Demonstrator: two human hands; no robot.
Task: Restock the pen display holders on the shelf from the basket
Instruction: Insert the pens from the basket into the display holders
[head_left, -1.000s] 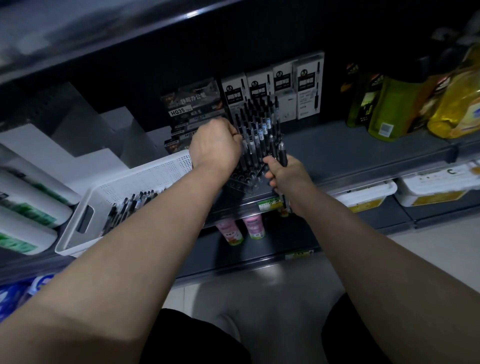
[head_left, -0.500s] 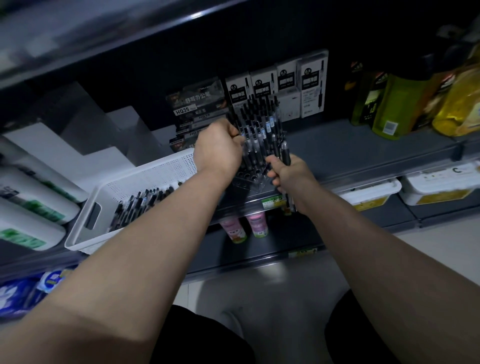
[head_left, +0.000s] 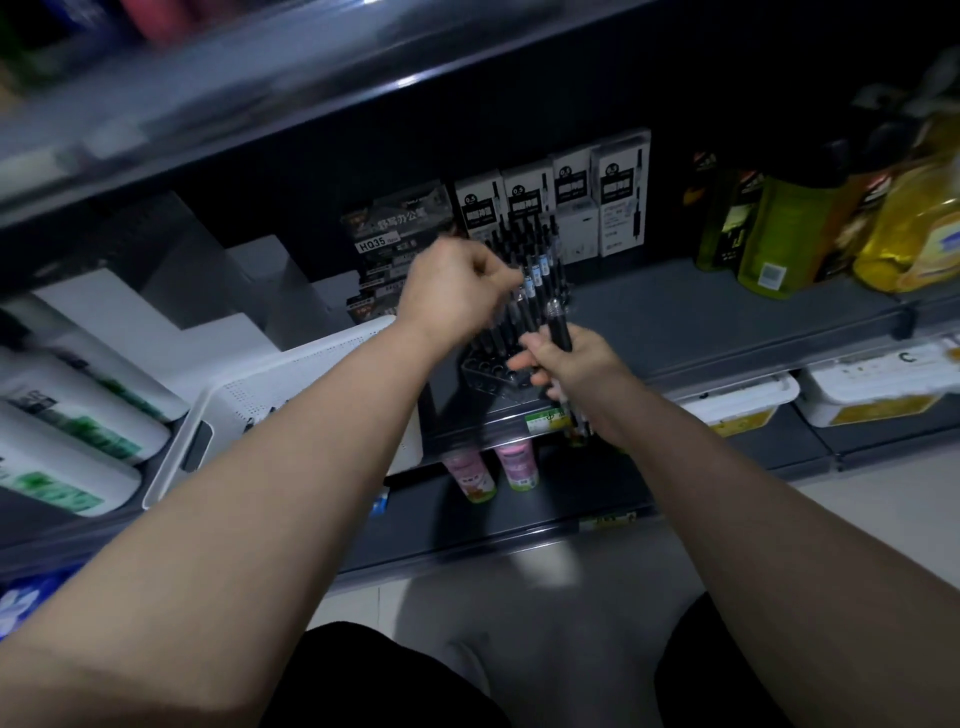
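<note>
Right hand (head_left: 563, 364) grips a bundle of pens (head_left: 558, 325) beside the holder (head_left: 493, 371) on the shelf (head_left: 727, 322), left hand (head_left: 457, 291) pinching one; crowded slots risk knocking neighbours.

Two bare hands (head_left: 457, 291) (head_left: 566, 358), one white perforated plastic basket (head_left: 311, 374), one black tiered pen display holder (head_left: 493, 371), four white upright pen boxes (head_left: 550, 208), two pink-labelled bottles (head_left: 493, 470), two white lidded tubs (head_left: 737, 405)
</note>
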